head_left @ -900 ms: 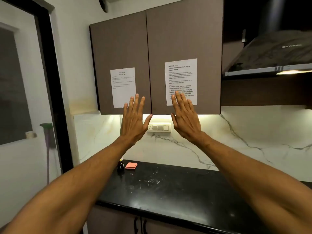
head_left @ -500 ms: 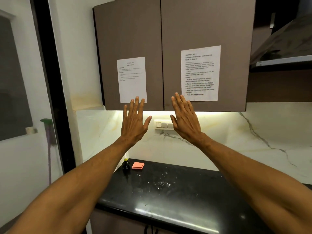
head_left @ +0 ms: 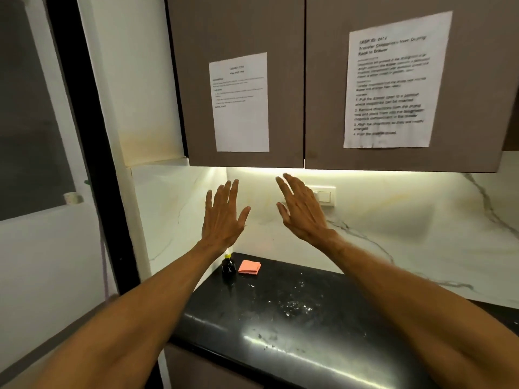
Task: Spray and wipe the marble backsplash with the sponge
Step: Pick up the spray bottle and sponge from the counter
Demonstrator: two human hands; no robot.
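Head view: a person is stretching both bare arms out toward a kitchen corner. The left hand and the right hand are hanging in the air with fingers straight and spread, grasping nothing. Their backs are facing the camera, in front of the white veined marble backsplash. Just above them are brown wall cabinets with printed sheets stuck on.

The pink sponge is lying in the back corner of the black surface, just beside a small dark bottle with a yellow top, below the left hand.

The task looks to be only beginning, with nothing picked up yet. The next move is probably lowering a hand to the bottle, likely the sprayer, and gripping it.
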